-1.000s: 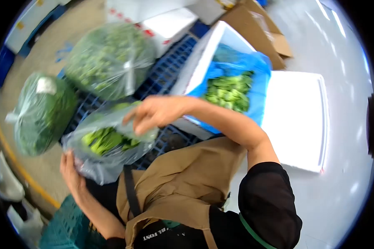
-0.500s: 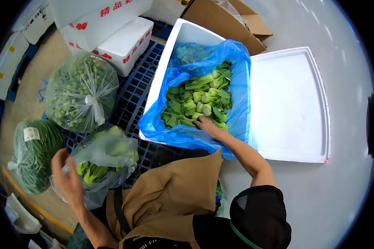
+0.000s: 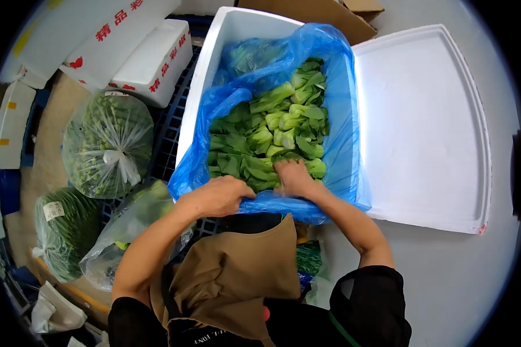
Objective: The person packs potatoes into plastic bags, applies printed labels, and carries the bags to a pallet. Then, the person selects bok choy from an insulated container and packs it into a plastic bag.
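A white foam box (image 3: 193,107) lined with a blue plastic bag (image 3: 342,144) holds rows of green bok choy (image 3: 263,136). My right hand (image 3: 295,178) is inside the box at its near side, its fingers and thumb bent around bok choy in the front row; the fingertips are partly hidden by leaves. At the near left rim, my left hand (image 3: 220,195) has its fingers curled together on the edge of the blue liner. Below and left of that hand, a clear plastic bag (image 3: 107,251) with greens lies open, partly covered by my left forearm.
The box's white lid (image 3: 422,133) lies on its right. Tied bags of green vegetables (image 3: 107,144) and long green stalks (image 3: 69,231) stand at left. White foam boxes (image 3: 150,63) and a cardboard box (image 3: 312,14) are behind. A blue pallet (image 3: 171,130) lies underneath.
My left hand has moved right, from the open clear bag to the near rim of the foam box. My right hand stays at the front bok choy. The view has shifted slightly.
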